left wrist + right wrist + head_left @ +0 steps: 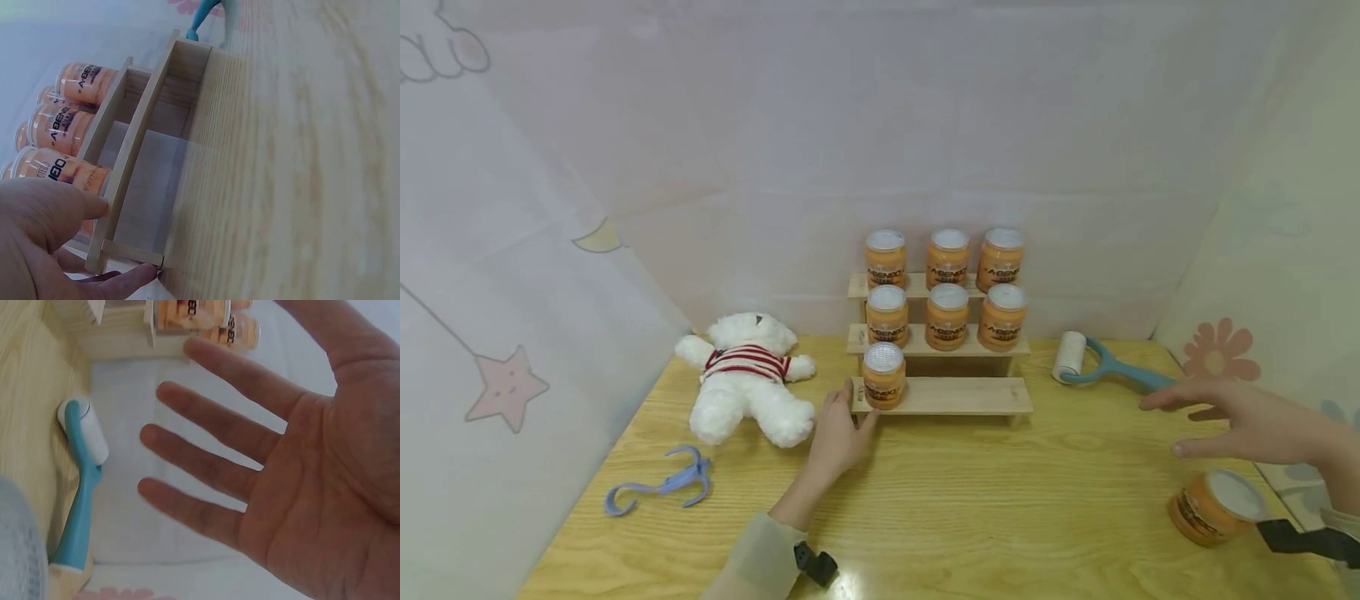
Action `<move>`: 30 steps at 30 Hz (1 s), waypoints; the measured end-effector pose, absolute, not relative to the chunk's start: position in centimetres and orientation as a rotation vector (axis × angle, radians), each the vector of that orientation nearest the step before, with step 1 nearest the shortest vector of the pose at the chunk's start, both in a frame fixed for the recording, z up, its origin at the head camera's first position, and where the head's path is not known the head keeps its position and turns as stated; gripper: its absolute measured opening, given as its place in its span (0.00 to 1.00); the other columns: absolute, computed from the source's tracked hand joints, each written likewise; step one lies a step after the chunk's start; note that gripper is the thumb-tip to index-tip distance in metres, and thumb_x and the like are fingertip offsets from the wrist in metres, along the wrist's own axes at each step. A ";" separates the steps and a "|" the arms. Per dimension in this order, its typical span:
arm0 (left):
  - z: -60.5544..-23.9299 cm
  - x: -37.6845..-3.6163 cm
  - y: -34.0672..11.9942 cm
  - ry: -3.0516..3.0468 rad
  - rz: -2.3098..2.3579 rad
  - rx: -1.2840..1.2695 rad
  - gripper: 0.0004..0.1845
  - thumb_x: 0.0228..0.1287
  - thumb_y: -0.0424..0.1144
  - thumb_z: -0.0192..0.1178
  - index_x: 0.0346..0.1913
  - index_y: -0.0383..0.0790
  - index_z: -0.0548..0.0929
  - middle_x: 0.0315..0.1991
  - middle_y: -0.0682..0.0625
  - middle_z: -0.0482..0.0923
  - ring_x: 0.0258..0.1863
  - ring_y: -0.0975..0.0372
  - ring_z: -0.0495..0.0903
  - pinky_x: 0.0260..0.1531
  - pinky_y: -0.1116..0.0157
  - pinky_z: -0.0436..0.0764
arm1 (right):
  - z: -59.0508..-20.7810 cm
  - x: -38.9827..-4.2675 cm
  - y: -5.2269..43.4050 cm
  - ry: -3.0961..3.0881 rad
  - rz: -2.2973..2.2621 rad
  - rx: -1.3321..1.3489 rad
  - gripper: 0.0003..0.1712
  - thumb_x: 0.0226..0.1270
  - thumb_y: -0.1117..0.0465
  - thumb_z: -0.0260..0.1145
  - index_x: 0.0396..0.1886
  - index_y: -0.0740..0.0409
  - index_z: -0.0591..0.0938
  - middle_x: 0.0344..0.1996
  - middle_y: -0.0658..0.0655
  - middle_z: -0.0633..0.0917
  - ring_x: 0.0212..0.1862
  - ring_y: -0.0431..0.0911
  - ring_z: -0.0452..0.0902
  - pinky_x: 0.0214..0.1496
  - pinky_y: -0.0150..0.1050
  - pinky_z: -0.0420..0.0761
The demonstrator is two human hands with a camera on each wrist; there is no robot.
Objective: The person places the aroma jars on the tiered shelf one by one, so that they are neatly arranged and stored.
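An orange plastic jar with a white lid (pixel 1216 506) is seen at the frame's lower right, tilted, its long axis leaning and lid pointing upper right. Above it the right hand (pixel 1247 422) is held flat, fingers spread, grasping nothing. At centre, the left hand (pixel 838 433) rests relaxed against the 3-tier wooden rack (pixel 970 396).
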State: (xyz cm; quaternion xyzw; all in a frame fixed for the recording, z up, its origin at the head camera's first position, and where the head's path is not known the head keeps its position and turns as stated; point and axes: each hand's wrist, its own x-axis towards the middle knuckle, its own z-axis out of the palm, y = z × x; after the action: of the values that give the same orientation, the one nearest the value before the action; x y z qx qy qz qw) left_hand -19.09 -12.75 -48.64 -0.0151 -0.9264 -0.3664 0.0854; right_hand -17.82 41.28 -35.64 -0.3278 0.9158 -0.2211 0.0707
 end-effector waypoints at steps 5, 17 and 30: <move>-48.7 -19.0 -12.7 -2.755 -1.094 -0.052 0.43 0.76 0.47 0.66 0.79 0.21 0.61 0.68 0.24 0.73 0.68 0.35 0.76 0.69 0.41 0.79 | -36.5 -17.3 43.6 2.607 -0.636 -0.741 0.32 0.71 0.56 0.75 0.73 0.45 0.78 0.64 0.40 0.82 0.61 0.49 0.84 0.44 0.65 0.86; -48.7 -19.1 -12.6 -2.749 -1.098 -0.060 0.43 0.76 0.47 0.66 0.79 0.21 0.62 0.67 0.24 0.73 0.67 0.35 0.77 0.68 0.41 0.80 | -37.9 -16.9 46.0 2.274 -0.703 -0.574 0.29 0.77 0.62 0.67 0.75 0.48 0.77 0.61 0.14 0.68 0.59 0.78 0.79 0.45 0.72 0.83; -48.8 -19.0 -12.7 -2.749 -1.110 -0.059 0.43 0.76 0.46 0.66 0.80 0.22 0.61 0.67 0.24 0.74 0.66 0.35 0.77 0.67 0.41 0.81 | -39.2 -16.4 45.9 2.255 -0.776 -0.495 0.22 0.74 0.62 0.71 0.63 0.66 0.82 0.58 0.54 0.85 0.43 0.29 0.75 0.38 0.34 0.80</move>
State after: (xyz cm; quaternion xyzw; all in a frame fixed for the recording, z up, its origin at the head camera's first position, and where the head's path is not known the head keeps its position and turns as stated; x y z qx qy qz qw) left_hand -18.95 -12.66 -48.78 -0.0199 -0.9234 -0.3729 0.0883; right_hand -16.41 45.93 -39.20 -0.1908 0.8688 -0.2990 0.3455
